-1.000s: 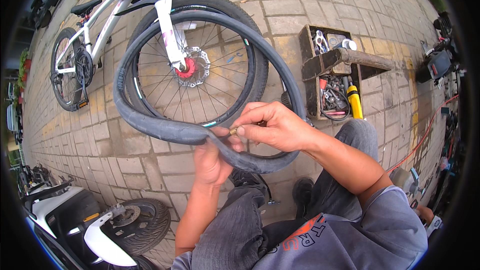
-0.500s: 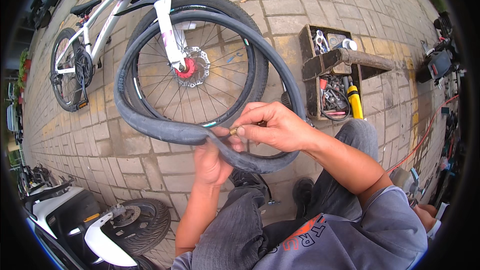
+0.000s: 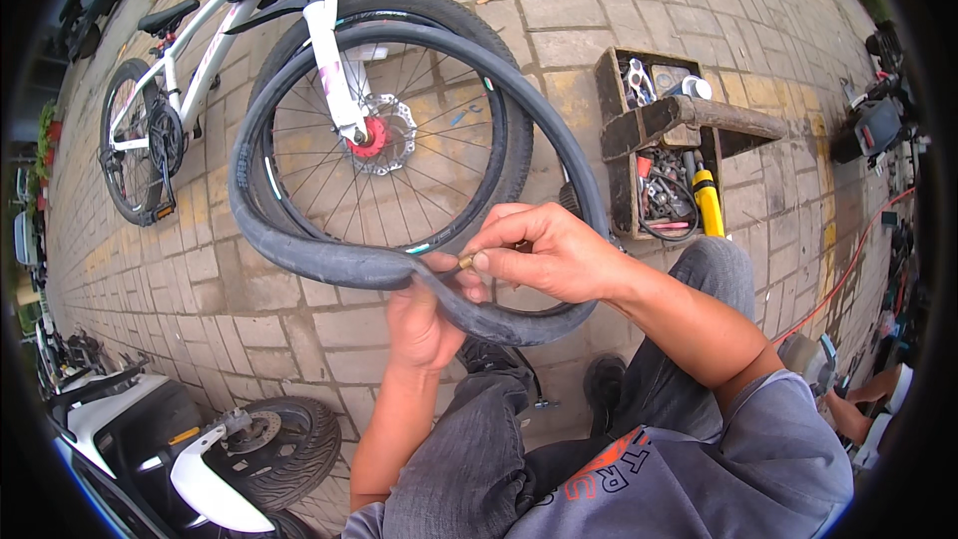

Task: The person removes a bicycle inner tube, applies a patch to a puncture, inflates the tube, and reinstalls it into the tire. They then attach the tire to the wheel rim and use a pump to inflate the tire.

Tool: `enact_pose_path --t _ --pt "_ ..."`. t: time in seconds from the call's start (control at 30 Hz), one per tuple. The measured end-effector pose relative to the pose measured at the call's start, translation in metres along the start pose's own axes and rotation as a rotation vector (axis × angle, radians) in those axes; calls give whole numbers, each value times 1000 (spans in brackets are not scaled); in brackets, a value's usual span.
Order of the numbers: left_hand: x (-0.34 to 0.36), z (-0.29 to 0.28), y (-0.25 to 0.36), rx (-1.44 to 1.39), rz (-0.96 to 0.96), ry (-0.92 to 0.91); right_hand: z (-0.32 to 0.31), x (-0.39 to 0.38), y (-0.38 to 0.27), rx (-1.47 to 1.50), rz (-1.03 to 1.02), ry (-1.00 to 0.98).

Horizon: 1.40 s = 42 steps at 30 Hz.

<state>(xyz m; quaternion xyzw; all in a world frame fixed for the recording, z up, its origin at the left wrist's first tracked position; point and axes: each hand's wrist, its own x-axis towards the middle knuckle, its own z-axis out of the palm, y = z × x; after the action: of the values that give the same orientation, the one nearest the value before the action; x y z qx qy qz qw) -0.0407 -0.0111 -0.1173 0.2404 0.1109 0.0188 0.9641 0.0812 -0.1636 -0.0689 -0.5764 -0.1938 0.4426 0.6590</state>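
A black bicycle inner tube (image 3: 329,260), round and partly filled out, loops in front of the bicycle's front wheel (image 3: 507,145). My left hand (image 3: 424,324) is closed around the near side of the tube from below, where the rubber is pinched and folded. Between the thumb and forefinger of my right hand (image 3: 549,255) is a small brass-coloured cylindrical piece (image 3: 466,262), close to the left fingertips. Whether this piece is fixed to the tube is hidden by my fingers.
The white bicycle (image 3: 205,65) stands at the far left. A wooden toolbox (image 3: 624,185) with tools and a yellow cylinder (image 3: 707,205) is at the right. A white scooter's front wheel (image 3: 284,449) is at the lower left. Beyond my right arm is another person's leg (image 3: 848,419).
My hands, the tube and the brass-coloured piece have hardly moved. At the right edge, the other person's legs have shifted slightly.
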Motion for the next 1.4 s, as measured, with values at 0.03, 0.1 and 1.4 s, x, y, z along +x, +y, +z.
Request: enact_pose_path --t 0.03,0.1,1.4 --pt "0 0 0 4 1 -1 0 0 1 -4 -2 3" --pt "0 0 -1 12 5 -3 -1 0 1 -11 -7 5" --pt "0 3 -1 16 -5 2 -2 -3 6 -39 -61 -9"
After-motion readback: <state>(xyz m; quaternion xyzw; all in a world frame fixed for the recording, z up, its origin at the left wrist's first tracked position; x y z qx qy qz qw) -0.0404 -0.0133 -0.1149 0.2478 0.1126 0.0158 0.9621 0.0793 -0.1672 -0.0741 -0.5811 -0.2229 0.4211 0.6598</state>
